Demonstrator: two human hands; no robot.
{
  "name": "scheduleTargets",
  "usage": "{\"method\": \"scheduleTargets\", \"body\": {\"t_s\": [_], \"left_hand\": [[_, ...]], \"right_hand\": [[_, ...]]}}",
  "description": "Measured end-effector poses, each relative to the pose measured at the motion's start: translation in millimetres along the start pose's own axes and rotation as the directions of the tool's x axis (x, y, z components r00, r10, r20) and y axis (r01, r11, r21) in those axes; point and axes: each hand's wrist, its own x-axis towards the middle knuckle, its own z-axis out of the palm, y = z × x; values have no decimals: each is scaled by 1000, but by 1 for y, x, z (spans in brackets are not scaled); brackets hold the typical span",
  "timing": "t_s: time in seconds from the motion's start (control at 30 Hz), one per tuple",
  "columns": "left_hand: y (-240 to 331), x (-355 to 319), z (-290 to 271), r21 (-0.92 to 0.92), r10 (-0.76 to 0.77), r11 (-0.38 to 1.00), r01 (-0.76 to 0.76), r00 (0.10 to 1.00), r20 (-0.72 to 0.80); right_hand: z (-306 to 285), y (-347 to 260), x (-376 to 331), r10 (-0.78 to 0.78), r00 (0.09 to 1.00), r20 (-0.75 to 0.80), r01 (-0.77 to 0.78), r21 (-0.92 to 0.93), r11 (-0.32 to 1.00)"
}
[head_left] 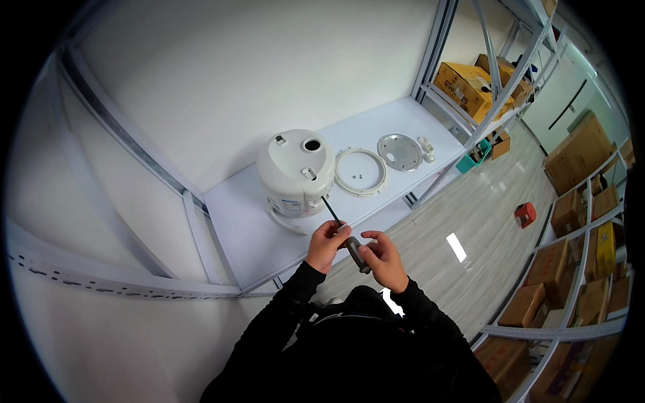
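I'm gripping the dark-handled steel screwdriver [349,238] in both closed hands, left hand [327,243] and right hand [383,257], steadying its shaft toward the white domed plastic rice cooker [295,171].

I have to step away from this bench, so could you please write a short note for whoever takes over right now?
Left hand: pinches the shaft of the screwdriver near the handle.
Right hand: grips the handle.
The tip points at the white rice cooker body, upside down on the white shelf.
Already off, lying to its right: a white ring, a round metal plate and small white parts.
Left: whether more screws remain in the body cannot be told from here.
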Motion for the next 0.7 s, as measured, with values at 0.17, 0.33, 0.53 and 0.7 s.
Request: {"method": "scheduleTargets", "body": {"t_s": [0.17, 0.33, 0.53, 0.7], "left_hand": [[19, -11, 9, -187, -9, 982, 38, 988, 155], [2, -5, 3, -66, 25, 998, -21, 998, 65], [-7, 4, -4, 140, -15, 990, 18, 1000, -23], [-2, 1, 1, -49, 16, 999, -14, 999, 50]], "right_hand": [[-5, -8, 2, 172, 983, 61, -181, 212, 960], [0, -6, 0, 13, 999, 47, -11, -50, 999], [-3, -2, 0, -104, 994, -35, 91, -256, 962], [-5, -6, 2, 152, 988, 37, -157, 198, 968]]}}
